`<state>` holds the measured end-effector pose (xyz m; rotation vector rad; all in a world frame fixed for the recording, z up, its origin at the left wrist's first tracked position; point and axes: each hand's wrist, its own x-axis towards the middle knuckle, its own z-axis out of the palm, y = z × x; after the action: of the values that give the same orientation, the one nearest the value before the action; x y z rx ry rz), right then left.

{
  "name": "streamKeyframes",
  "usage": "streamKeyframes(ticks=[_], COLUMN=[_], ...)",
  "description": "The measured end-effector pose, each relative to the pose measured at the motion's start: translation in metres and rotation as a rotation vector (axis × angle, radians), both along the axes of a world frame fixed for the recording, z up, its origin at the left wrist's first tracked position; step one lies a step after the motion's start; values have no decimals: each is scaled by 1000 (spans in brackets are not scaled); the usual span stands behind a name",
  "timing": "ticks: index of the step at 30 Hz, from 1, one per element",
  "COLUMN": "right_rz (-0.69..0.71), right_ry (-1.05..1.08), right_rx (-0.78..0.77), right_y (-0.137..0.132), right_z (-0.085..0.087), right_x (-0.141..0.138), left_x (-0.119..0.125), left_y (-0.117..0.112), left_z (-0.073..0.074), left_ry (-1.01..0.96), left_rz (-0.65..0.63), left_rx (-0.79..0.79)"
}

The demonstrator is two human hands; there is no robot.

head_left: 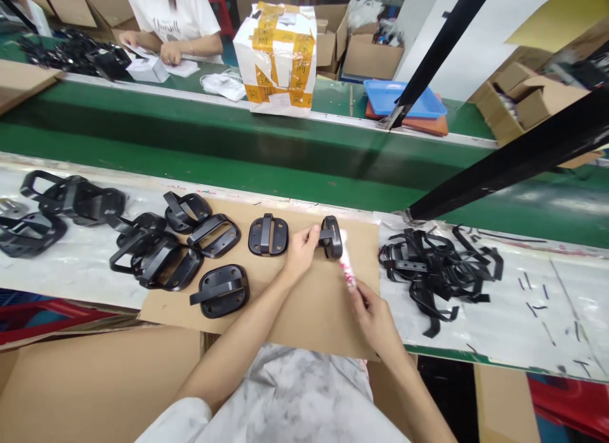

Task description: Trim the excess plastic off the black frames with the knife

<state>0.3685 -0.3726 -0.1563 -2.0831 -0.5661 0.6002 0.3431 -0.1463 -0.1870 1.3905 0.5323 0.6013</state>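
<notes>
My left hand (pixel 301 247) grips a black plastic part (pixel 332 237) and holds it on edge over a sheet of cardboard (pixel 314 310). My right hand (pixel 373 316) is closed on a thin white and pink tool (pixel 346 265) whose tip touches that part. Two similar black parts lie flat on the cardboard, one (pixel 268 235) just left of my left hand and one (pixel 221 290) nearer me. Several more (pixel 157 246) are heaped at the cardboard's left end.
A tangle of black plastic strips (pixel 438 268) lies to the right on the white bench. Behind runs a green conveyor (pixel 238 145) with a taped box (pixel 278 56) and a blue tray (pixel 404 99). A person (pixel 174 21) sits across it. Cardboard boxes stand around.
</notes>
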Motion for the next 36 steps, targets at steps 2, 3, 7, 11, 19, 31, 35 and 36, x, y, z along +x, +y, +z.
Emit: streamKeyframes(ticks=[2, 3, 7, 11, 19, 31, 35, 36], right_rz=[52, 55, -85, -221, -230, 15, 29, 26], right_ry=[23, 44, 81, 106, 58, 17, -23, -31], right_rx=[-20, -23, 53, 127, 136, -17, -60, -75], right_y=[-2, -3, -6, -2, 5, 7, 8, 8], right_z=[-3, -5, -10, -9, -12, -19, -20, -20], right_x=[1, 2, 0, -6, -3, -4, -2, -2], left_x=[3, 4, 5, -6, -33, -68, -89, -95], left_y=[1, 2, 9, 12, 15, -4, -12, -12], left_z=[1, 3, 16, 47, 101, 129, 137, 139], left_ry=[3, -4, -119, -255, -293, -711, -709, -696], left_rz=[18, 31, 73, 18, -30, -76, 27, 50], left_rx=[-49, -101, -470, -673, -549, 406, 599, 615])
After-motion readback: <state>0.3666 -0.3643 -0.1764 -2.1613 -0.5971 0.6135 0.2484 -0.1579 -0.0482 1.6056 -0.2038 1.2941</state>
